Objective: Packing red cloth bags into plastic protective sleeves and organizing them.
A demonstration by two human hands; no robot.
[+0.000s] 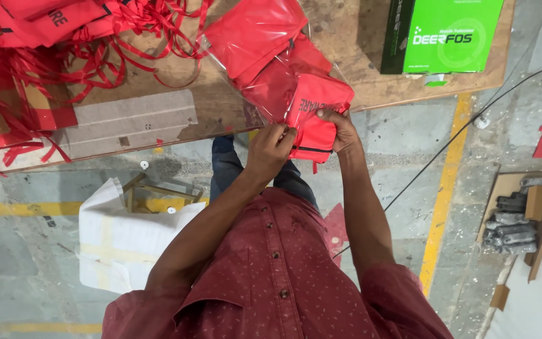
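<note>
Fingers (281, 134) of left hand (271, 149) and right hand (340, 129) clamped on red pouch (315, 119) edge, half inside clear bag (265, 56).

One view only — a camera worn on the person's head, looking steeply down past the chest and forearms. It sits close to the hands (305, 141) at the wooden table (346, 37) edge, and takes in the concrete floor (409, 150) beneath — no second view.
</note>
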